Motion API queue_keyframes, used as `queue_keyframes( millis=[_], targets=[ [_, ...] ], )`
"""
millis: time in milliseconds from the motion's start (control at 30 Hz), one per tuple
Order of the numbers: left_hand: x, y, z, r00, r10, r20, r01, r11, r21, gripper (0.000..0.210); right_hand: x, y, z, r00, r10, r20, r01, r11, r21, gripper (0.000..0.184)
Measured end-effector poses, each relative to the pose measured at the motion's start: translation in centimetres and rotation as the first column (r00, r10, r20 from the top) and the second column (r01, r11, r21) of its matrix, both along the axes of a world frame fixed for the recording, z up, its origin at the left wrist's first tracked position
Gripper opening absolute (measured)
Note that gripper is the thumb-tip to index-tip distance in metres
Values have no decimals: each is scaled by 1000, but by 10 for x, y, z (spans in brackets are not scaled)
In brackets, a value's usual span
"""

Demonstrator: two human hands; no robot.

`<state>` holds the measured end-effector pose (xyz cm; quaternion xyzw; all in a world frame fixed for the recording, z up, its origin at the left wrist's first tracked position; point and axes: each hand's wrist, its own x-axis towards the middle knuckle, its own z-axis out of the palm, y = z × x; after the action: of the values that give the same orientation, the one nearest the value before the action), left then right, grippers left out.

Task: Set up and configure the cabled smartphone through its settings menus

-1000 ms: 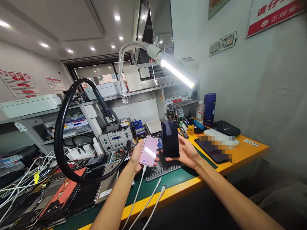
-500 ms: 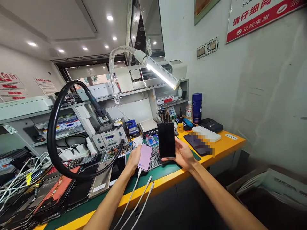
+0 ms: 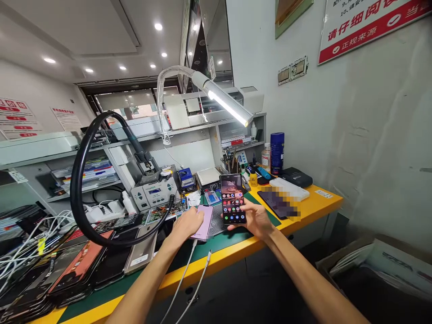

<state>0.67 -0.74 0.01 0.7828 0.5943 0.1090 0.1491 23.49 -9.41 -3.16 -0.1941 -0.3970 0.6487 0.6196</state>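
Two hands, two phones between them. Right hand (image 3: 255, 219), one: wrapped round the lit phone (image 3: 232, 198), thumb over its right edge; screen showed a clock and rows of icons. Phone stood tilted up before the plate (image 3: 217, 220), one, perforated. Left hand (image 3: 189, 224), one: fingers bent onto the pink phone (image 3: 205, 219), near the table's front edge; could not tell whether they pinched it or merely pressed.

White cables, two: first cable (image 3: 184, 273) met the pink phone's lower end; second cable (image 3: 208, 258) had a free plug over the table (image 3: 312, 204). Mat (image 3: 232, 241), one, green.

Right side: one dark slab (image 3: 272, 202), partly blurred; one black case (image 3: 299, 177); one blue can (image 3: 277, 154); one yellow bottle (image 3: 253, 179). Lamp (image 3: 231, 104), one, lit, overhead. Left: a phone pile (image 3: 81, 265), overlapping too much to count.
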Motion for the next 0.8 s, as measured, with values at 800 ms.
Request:
queue_keyframes(
  millis=[800],
  targets=[
    [22,-23,36,979,-103,-178,179,852,492,46,5,-4,-13,999,-39,-6,39,999,-21,71]
  ],
)
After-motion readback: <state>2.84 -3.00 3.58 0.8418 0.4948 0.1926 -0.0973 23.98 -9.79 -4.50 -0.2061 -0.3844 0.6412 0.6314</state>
